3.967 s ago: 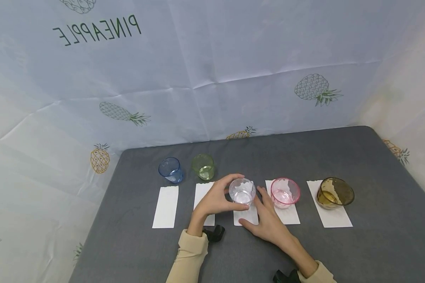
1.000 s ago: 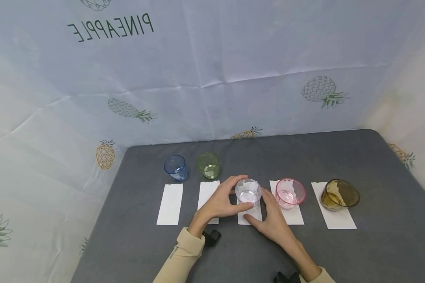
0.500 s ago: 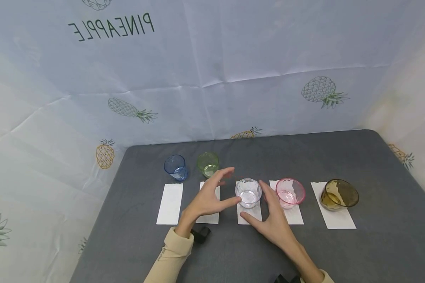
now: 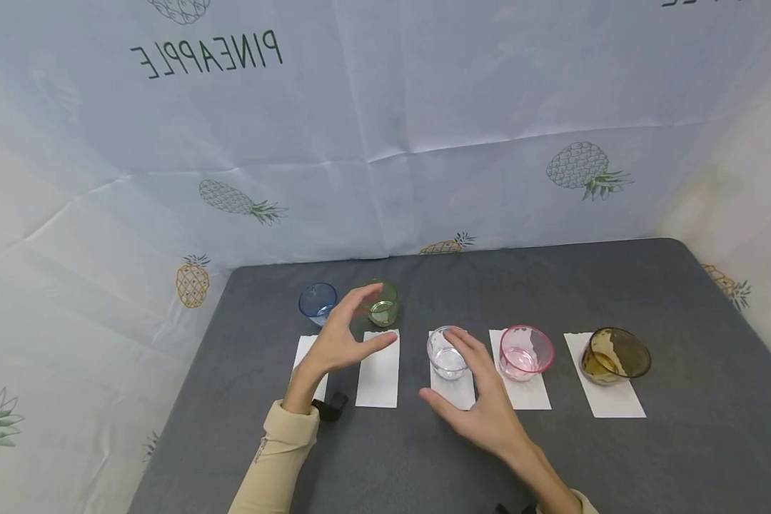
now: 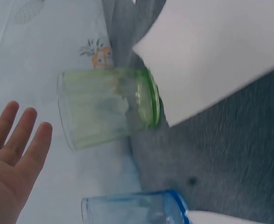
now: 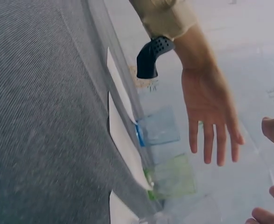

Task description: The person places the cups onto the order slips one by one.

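Note:
My left hand (image 4: 337, 343) is raised with its fingers apart, holding nothing. In the head view its fingertips overlap the green glass (image 4: 385, 310), while the left wrist view shows a gap between fingers and glass. Beyond the forearm side stands the blue glass (image 4: 316, 300), partly covered by that hand. The clear glass (image 4: 445, 365) stands on the middle paper strip (image 4: 456, 394). Spread thumb and fingers of my right hand (image 4: 482, 403) are close by it, one fingertip overlapping its rim from above. Only a few right fingertips enter the right wrist view.
Right of the clear glass, a pink glass (image 4: 520, 364) and an amber glass (image 4: 607, 368) stand on their own paper strips. Two bare strips, one being the white strip (image 4: 378, 382), lie before the green and blue glasses. A pineapple-print cloth (image 4: 385, 143) hangs behind the grey table (image 4: 700, 371).
Four seconds and one second ago my left hand held the clear glass; it has let go and moved left toward the green glass. My right hand has lifted slightly off the clear glass.

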`<state>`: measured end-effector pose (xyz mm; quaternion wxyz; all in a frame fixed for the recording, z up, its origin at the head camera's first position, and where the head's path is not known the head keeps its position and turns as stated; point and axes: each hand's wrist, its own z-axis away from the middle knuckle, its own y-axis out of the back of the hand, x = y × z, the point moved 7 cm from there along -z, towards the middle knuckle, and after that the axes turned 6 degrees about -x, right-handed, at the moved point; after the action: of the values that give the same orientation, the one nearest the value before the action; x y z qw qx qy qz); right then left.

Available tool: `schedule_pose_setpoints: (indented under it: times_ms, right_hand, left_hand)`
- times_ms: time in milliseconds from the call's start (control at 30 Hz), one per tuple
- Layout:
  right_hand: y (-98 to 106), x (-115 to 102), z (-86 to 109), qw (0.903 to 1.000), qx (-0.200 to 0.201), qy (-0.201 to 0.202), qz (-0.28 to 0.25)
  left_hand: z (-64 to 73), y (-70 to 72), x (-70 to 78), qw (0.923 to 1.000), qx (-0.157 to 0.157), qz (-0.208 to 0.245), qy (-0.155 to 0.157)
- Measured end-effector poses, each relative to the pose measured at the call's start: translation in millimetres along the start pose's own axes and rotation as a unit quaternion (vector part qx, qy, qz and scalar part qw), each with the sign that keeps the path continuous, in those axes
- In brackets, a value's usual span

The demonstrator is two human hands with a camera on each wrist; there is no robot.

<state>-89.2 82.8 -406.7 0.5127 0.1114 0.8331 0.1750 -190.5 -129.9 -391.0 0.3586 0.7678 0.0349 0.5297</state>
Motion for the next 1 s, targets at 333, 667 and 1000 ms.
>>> schedule_pose_setpoints:
  times_ms: [333,667,1000]
  right_hand:
    - [-29,-18,-10.7,0.9991,-0.043,0.004,-0.005]
    - [-62,-22,-20.2,0.9966,-0.080,0.006,-0.020]
    - [-86,-6,-23.4,0.9940,-0.109,0.004,-0.005]
  left_hand:
    - [-10.1,30.0,-13.8,0.9998,0.002,-0.016,0.011]
    - [-22.2,37.1,-22.9,0.9987,-0.013,-0.037,0.034]
    - [-29.4,35.0,-29.2,0.9980,-0.026,-0.042,0.040]
